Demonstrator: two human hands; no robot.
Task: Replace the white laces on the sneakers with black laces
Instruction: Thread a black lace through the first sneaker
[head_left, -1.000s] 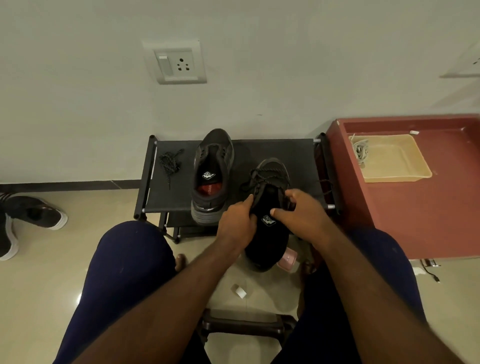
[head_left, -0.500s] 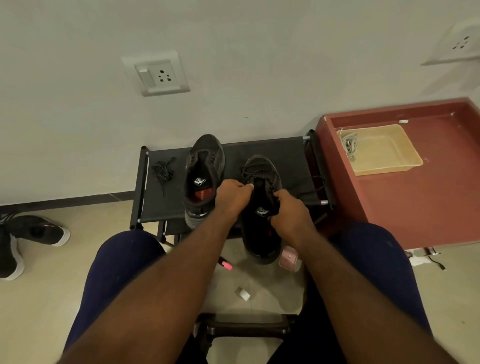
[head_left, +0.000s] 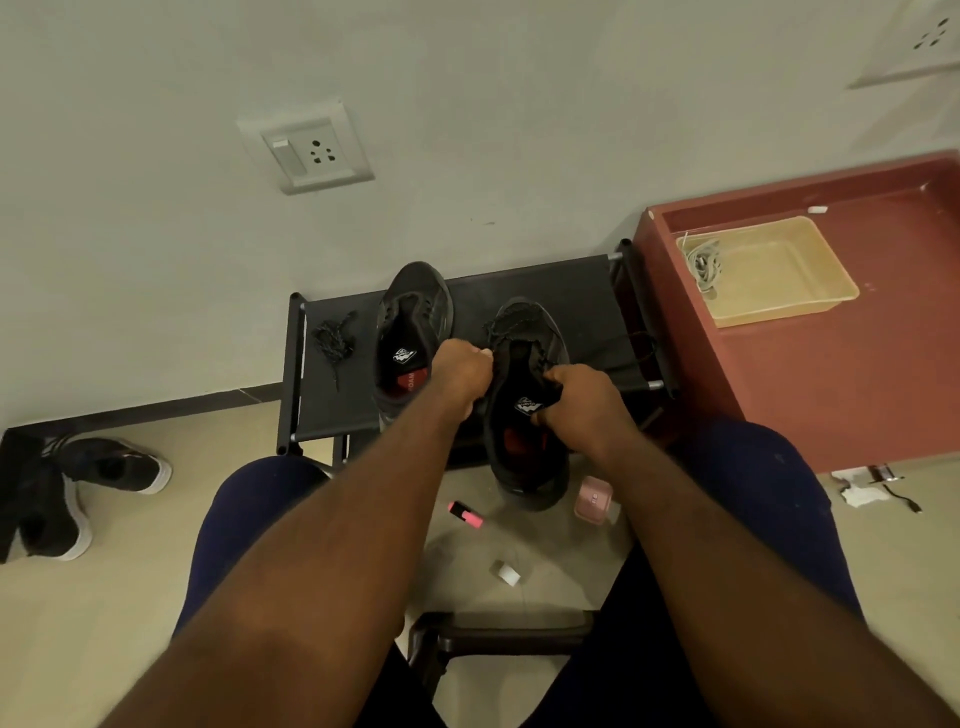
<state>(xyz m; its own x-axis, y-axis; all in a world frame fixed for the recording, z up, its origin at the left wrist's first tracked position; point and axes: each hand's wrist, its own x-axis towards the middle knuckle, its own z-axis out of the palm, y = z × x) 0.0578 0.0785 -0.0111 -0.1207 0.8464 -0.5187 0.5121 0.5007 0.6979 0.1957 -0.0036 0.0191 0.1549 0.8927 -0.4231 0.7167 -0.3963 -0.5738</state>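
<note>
Four sneakers (head_left: 415, 306), two at twelve o'clock and two at nine; two wall sockets (head_left: 306, 153); one tray (head_left: 779, 309); one marker (head_left: 465, 513).

Both bare forearms reach forward from the lower edge of the view and come closer to each other toward the hands. The left forearm (head_left: 337, 545) is almost straight, with the wrist a little bent down. The left hand (head_left: 462, 371) is closed like a fist, its thumb pressed on the side of the index finger, at the left edge of the opening of the black sneaker (head_left: 524, 462). The right hand (head_left: 584, 402) shows its back, its fingers curled over the right edge of the same opening. If a lace is between the fingers cannot be told. The hands are near, not touching.
</note>
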